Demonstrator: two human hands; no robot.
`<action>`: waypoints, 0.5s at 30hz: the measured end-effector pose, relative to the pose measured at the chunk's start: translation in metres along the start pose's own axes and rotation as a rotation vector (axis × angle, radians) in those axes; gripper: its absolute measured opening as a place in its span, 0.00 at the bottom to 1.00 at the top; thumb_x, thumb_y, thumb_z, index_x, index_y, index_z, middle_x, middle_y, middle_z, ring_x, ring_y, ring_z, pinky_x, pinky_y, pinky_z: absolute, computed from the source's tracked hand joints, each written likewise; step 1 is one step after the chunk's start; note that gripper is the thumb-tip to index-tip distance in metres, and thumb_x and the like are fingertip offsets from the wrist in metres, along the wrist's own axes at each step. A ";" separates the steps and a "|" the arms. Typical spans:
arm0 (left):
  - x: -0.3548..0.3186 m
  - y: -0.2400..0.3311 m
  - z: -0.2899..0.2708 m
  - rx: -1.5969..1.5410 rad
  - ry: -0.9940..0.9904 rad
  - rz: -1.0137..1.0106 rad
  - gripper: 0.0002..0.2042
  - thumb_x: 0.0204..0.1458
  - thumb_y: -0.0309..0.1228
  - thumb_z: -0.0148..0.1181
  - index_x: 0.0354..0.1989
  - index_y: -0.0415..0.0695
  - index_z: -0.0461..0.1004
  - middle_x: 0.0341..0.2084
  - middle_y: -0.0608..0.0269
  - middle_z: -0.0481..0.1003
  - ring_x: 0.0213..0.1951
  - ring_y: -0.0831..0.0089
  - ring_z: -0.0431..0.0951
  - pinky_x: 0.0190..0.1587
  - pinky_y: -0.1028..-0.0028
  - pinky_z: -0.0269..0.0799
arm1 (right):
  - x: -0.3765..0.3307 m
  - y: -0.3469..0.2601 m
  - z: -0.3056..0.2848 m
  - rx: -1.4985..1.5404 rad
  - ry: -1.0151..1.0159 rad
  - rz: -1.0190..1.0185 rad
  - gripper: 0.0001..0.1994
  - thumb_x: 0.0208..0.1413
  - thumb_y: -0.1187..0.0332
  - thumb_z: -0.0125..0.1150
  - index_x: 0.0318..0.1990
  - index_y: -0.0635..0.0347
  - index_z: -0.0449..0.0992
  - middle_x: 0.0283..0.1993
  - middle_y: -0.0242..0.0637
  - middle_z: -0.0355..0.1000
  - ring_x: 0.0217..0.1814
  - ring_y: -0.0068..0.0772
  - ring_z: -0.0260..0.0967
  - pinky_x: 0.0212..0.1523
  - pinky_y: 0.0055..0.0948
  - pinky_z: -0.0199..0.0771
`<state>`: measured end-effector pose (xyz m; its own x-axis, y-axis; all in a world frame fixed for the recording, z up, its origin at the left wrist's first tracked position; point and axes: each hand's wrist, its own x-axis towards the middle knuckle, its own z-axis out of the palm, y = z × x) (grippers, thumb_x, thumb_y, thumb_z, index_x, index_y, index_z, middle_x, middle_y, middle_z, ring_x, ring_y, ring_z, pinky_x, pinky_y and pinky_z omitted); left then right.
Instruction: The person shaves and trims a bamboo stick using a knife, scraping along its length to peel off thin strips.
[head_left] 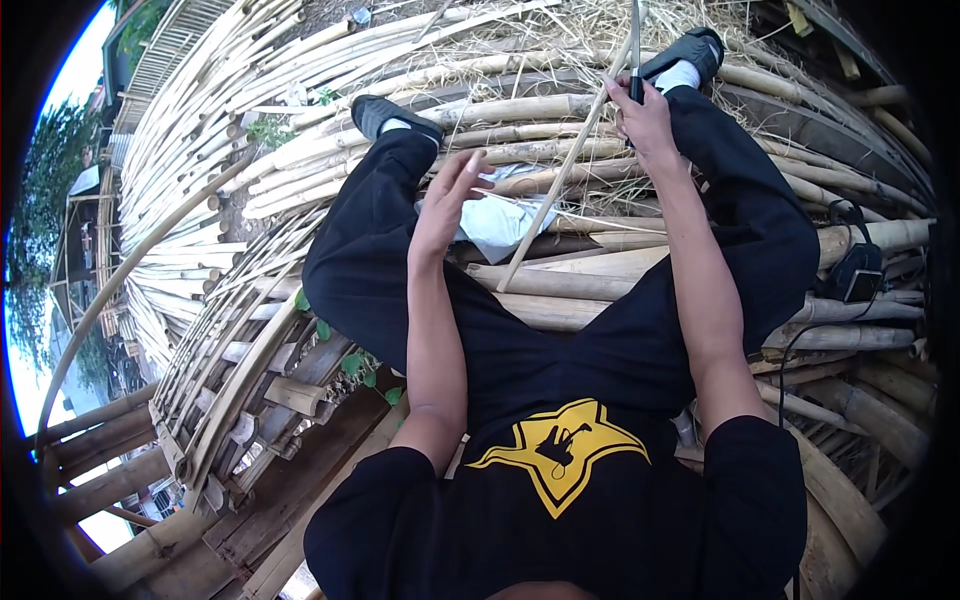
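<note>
In my right hand (645,120) is a knife (636,84) with a black handle, its narrow blade pointing away from me. A long thin bamboo strip (548,205) slants from between my thighs up past the fingertips of this hand. Whether those fingers also touch the strip I cannot tell. My left hand (455,195) is raised over my left shin with its fingers apart and nothing in them. Beside it, between my legs, a crumpled whitish sheet or bag (500,228) lies on the bamboo poles (560,285), partly under the strip.
Stacked bamboo poles (520,108) run crosswise under my shoes, with straw-like shavings (590,45) beyond. More poles (190,120) lie at the far left. A curved bamboo piece (130,260) arches there. At the right sits a small dark device (862,284) with a cable.
</note>
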<state>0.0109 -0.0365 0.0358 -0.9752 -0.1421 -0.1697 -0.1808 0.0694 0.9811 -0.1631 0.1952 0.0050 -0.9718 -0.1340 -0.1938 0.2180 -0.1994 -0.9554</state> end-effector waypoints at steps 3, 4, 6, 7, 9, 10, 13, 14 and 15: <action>0.003 -0.014 0.048 -0.214 -0.297 -0.164 0.20 0.63 0.41 0.42 0.55 0.37 0.63 0.38 0.56 0.73 0.34 0.72 0.77 0.40 0.75 0.73 | -0.009 0.010 0.014 0.028 -0.056 0.004 0.10 0.54 0.65 0.63 0.30 0.60 0.70 0.17 0.21 0.59 0.10 0.12 0.50 0.10 0.20 0.46; 0.002 -0.008 0.057 -0.296 -0.355 -0.255 0.20 0.63 0.41 0.41 0.54 0.38 0.63 0.35 0.56 0.74 0.27 0.72 0.77 0.34 0.76 0.75 | -0.013 0.010 0.019 0.012 -0.058 0.003 0.10 0.53 0.65 0.64 0.30 0.60 0.70 0.17 0.21 0.59 0.11 0.12 0.51 0.10 0.19 0.46; 0.002 -0.003 0.064 -0.335 -0.384 -0.302 0.16 0.63 0.39 0.42 0.48 0.37 0.66 0.21 0.65 0.69 0.17 0.78 0.71 0.22 0.80 0.69 | -0.014 0.010 0.019 -0.075 -0.084 -0.019 0.10 0.53 0.65 0.64 0.29 0.60 0.71 0.17 0.23 0.63 0.15 0.13 0.57 0.15 0.19 0.54; 0.003 -0.005 0.064 -0.330 -0.399 -0.296 0.15 0.63 0.38 0.42 0.46 0.38 0.66 0.16 0.69 0.65 0.14 0.82 0.67 0.16 0.83 0.65 | -0.013 0.012 0.017 -0.079 -0.087 -0.017 0.10 0.53 0.65 0.64 0.29 0.60 0.71 0.17 0.23 0.63 0.15 0.13 0.57 0.15 0.19 0.54; 0.005 -0.016 0.062 -0.306 -0.317 -0.295 0.14 0.63 0.37 0.42 0.44 0.39 0.67 0.14 0.72 0.61 0.13 0.85 0.61 0.14 0.84 0.58 | -0.013 0.013 0.017 -0.393 -0.034 -0.146 0.14 0.57 0.58 0.58 0.29 0.61 0.73 0.20 0.29 0.69 0.20 0.21 0.65 0.24 0.25 0.63; 0.006 -0.022 0.060 -0.276 -0.239 -0.295 0.13 0.64 0.37 0.42 0.43 0.40 0.67 0.12 0.76 0.56 0.12 0.88 0.55 0.12 0.84 0.51 | -0.013 0.011 0.017 -0.394 -0.040 -0.145 0.14 0.57 0.58 0.58 0.29 0.61 0.73 0.20 0.29 0.69 0.20 0.21 0.65 0.24 0.25 0.63; 0.009 -0.035 0.062 -0.247 -0.071 -0.312 0.12 0.64 0.37 0.42 0.42 0.42 0.67 0.13 0.78 0.54 0.13 0.89 0.49 0.13 0.84 0.43 | -0.019 0.008 0.017 -0.739 -0.075 -0.041 0.21 0.60 0.51 0.49 0.31 0.63 0.73 0.23 0.40 0.72 0.26 0.38 0.70 0.33 0.34 0.67; 0.012 -0.040 0.060 -0.245 -0.067 -0.290 0.11 0.64 0.37 0.42 0.43 0.43 0.68 0.13 0.78 0.55 0.13 0.90 0.50 0.14 0.84 0.43 | -0.026 0.010 0.020 -0.809 -0.190 -0.139 0.22 0.60 0.51 0.47 0.31 0.63 0.73 0.24 0.44 0.71 0.27 0.46 0.69 0.33 0.39 0.66; 0.014 -0.042 0.060 -0.247 -0.062 -0.290 0.11 0.64 0.37 0.42 0.43 0.43 0.68 0.13 0.78 0.55 0.13 0.90 0.50 0.14 0.84 0.43 | -0.035 0.011 0.024 -0.877 -0.306 -0.238 0.23 0.61 0.50 0.45 0.32 0.63 0.72 0.24 0.49 0.70 0.29 0.54 0.69 0.33 0.43 0.66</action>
<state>-0.0031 0.0175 -0.0135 -0.8953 -0.0605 -0.4413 -0.4213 -0.2062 0.8832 -0.1250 0.1747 0.0068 -0.8893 -0.4566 -0.0251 -0.2476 0.5270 -0.8130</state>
